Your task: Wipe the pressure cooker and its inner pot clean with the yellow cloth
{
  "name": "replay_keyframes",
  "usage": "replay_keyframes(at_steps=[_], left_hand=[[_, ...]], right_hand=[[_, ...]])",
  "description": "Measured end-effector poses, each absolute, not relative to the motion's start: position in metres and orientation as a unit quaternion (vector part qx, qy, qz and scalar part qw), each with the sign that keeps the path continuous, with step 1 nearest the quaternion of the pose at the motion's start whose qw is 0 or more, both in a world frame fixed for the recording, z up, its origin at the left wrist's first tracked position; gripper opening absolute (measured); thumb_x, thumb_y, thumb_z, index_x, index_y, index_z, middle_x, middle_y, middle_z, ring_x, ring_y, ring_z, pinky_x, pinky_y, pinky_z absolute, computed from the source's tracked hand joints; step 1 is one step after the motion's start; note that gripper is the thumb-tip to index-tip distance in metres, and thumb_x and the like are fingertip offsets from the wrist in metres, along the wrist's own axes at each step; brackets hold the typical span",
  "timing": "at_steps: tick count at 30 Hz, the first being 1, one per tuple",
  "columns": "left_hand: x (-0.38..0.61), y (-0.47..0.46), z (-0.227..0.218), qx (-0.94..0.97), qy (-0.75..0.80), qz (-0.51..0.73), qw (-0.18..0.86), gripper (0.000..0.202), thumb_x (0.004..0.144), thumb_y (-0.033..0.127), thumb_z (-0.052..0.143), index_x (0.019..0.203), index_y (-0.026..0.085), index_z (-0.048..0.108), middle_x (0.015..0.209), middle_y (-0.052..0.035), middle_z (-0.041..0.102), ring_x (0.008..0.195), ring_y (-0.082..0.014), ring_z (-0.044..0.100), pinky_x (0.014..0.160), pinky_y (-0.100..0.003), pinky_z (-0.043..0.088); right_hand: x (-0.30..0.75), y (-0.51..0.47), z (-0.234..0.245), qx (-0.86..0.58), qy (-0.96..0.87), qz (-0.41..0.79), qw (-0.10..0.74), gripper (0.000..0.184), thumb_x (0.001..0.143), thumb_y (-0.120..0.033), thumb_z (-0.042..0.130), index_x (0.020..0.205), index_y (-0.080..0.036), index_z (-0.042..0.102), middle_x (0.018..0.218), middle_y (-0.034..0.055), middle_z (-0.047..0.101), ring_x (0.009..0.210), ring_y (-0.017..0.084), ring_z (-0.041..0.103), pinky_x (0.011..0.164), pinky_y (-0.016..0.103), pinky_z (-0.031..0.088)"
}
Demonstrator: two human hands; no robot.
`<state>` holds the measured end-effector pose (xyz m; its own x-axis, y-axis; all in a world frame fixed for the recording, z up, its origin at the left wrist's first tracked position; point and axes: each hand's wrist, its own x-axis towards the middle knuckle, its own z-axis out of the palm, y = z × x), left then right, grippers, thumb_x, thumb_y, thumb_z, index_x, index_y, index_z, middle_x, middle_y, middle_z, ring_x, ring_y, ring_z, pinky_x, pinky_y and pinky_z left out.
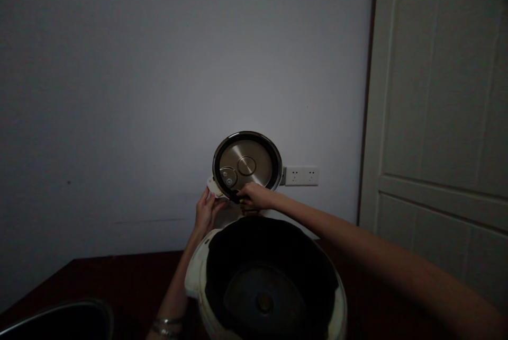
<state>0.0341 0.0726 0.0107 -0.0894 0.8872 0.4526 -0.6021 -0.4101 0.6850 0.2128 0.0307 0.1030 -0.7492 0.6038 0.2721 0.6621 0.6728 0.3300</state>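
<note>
The right arm stretches in from the lower right over an open cooker on a dark red desk; the right hand curls closed around a small, partly yellow item at the lower rim of the lid, raised behind the cooker; the left hand reaches up, fingers half-bent at the lid's white tab, its grip impossible to tell.
</note>
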Motion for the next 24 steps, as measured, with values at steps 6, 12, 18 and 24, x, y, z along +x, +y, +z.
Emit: replay_keyframes(at_steps=[6, 12, 18, 24], left_hand=[[0.034, 0.071, 0.012, 0.446, 0.168, 0.713, 0.514, 0.051, 0.075, 0.028, 0.064, 0.124, 0.022, 0.051, 0.113, -0.0073, 0.061, 0.086, -0.0165, 0.062, 0.077, -0.035, 0.053], [0.035, 0.065, 0.016, 0.437, 0.163, 0.711, 0.527, 0.049, 0.076, 0.021, 0.061, 0.124, 0.022, 0.051, 0.114, -0.0072, 0.06, 0.086, -0.0151, 0.061, 0.079, -0.035, 0.053], [0.032, 0.058, 0.02, 0.43, 0.124, 0.688, 0.572, 0.047, 0.074, 0.015, 0.06, 0.119, 0.023, 0.052, 0.112, -0.0062, 0.061, 0.089, -0.0161, 0.062, 0.085, -0.036, 0.049], [0.025, 0.055, 0.031, 0.377, 0.129, 0.677, 0.619, 0.035, 0.084, 0.027, 0.049, 0.118, 0.018, 0.052, 0.095, -0.0091, 0.066, 0.087, -0.0175, 0.064, 0.084, -0.031, 0.049]], right_hand=[[0.253, 0.021, 0.11, -0.373, -0.898, -0.233, -0.037, 0.025, 0.074, -0.01, 0.056, 0.093, -0.015, 0.071, 0.089, 0.013, 0.069, 0.079, 0.02, 0.063, 0.068, 0.026, 0.042], [0.28, 0.008, 0.132, -0.443, -0.853, -0.273, -0.044, 0.026, 0.074, -0.004, 0.051, 0.085, -0.014, 0.071, 0.089, 0.0142, 0.069, 0.086, 0.024, 0.063, 0.071, 0.029, 0.043], [0.357, -0.024, 0.141, -0.571, -0.791, -0.2, 0.088, 0.027, 0.079, -0.015, 0.047, 0.095, -0.018, 0.069, 0.095, 0.0113, 0.069, 0.086, 0.022, 0.062, 0.07, 0.027, 0.04], [0.435, -0.073, 0.056, -0.668, -0.737, -0.064, 0.08, 0.024, 0.074, -0.014, 0.048, 0.082, -0.016, 0.071, 0.074, 0.0099, 0.069, 0.068, 0.02, 0.063, 0.06, 0.026, 0.039]])
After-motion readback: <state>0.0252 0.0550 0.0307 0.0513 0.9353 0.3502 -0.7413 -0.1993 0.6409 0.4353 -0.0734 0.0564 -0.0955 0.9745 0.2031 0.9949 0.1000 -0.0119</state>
